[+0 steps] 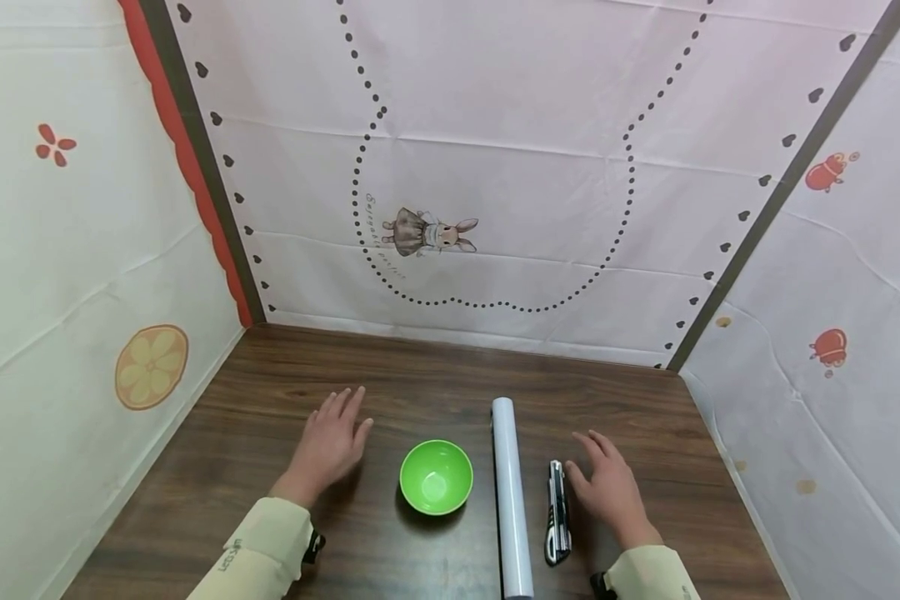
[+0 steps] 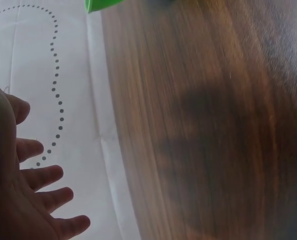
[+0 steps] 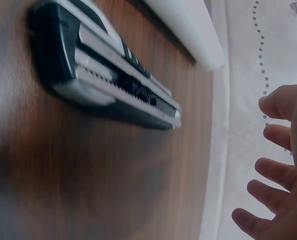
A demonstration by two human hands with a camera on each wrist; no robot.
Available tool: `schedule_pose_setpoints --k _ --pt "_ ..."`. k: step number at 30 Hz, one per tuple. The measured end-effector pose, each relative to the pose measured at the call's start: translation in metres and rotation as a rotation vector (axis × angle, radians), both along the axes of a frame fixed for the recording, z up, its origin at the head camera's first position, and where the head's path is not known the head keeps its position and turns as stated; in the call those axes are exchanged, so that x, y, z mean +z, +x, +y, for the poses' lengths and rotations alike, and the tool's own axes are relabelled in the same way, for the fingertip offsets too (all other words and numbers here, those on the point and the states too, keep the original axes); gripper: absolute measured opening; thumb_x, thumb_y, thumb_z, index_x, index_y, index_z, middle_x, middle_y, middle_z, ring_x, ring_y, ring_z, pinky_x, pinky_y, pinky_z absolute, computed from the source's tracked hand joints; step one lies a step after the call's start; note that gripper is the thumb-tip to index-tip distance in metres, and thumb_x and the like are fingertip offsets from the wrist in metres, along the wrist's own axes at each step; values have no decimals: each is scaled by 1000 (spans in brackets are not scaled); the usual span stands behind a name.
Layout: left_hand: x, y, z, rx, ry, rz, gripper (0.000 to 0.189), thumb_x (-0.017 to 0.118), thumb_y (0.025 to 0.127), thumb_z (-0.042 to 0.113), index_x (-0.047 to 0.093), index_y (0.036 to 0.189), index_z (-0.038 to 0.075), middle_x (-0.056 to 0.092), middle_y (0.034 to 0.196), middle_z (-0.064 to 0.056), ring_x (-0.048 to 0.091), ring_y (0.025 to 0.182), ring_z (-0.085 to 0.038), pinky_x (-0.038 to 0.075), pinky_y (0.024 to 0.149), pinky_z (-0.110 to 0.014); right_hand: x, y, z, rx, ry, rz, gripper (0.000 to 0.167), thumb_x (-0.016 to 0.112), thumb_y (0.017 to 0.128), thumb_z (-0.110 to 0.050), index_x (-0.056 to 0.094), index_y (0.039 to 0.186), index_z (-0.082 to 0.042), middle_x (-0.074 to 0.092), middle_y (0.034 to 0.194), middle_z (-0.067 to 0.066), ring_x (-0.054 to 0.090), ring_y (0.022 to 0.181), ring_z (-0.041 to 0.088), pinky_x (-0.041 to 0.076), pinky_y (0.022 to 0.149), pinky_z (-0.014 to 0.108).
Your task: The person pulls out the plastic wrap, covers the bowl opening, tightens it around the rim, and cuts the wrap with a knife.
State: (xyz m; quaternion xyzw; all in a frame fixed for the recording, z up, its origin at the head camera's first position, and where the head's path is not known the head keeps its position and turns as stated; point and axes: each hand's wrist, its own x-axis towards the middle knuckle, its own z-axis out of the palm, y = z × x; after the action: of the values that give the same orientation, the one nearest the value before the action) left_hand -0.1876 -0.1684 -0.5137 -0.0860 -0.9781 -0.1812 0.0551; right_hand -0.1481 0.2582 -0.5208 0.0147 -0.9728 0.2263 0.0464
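Note:
My left hand (image 1: pixel 327 446) hovers over the left part of the table with its fingers loosely extended, holding nothing. To its right stands a small green bowl (image 1: pixel 437 477); only its rim (image 2: pixel 101 4) shows at the top of the left wrist view. A long white roll (image 1: pixel 512 500) lies lengthwise to the right of the bowl. Beside the roll lies a black and silver utility knife (image 1: pixel 558 512), seen large in the right wrist view. Just right of the knife is my right hand (image 1: pixel 609 487), empty, fingers relaxed and spread, thumb close to the knife's upper end.
The dark wood table (image 1: pixel 412 383) is bounded by a white printed cloth at the back (image 1: pixel 510 192) and by cloth walls at the left (image 1: pixel 60 275) and right (image 1: pixel 855 400). Dark wristbands (image 1: pixel 314 547) sit at both sleeve cuffs.

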Motion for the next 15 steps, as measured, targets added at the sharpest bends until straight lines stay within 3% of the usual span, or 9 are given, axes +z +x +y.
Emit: schedule_pose_setpoints --k 15 --pt "-12 13 10 14 99 -25 58 43 103 36 33 150 3 41 146 -28 37 135 -47 34 106 -63 -5 12 -25 16 -22 -3 51 62 93 -30 51 139 -14 43 146 18 45 131 42 41 101 61"
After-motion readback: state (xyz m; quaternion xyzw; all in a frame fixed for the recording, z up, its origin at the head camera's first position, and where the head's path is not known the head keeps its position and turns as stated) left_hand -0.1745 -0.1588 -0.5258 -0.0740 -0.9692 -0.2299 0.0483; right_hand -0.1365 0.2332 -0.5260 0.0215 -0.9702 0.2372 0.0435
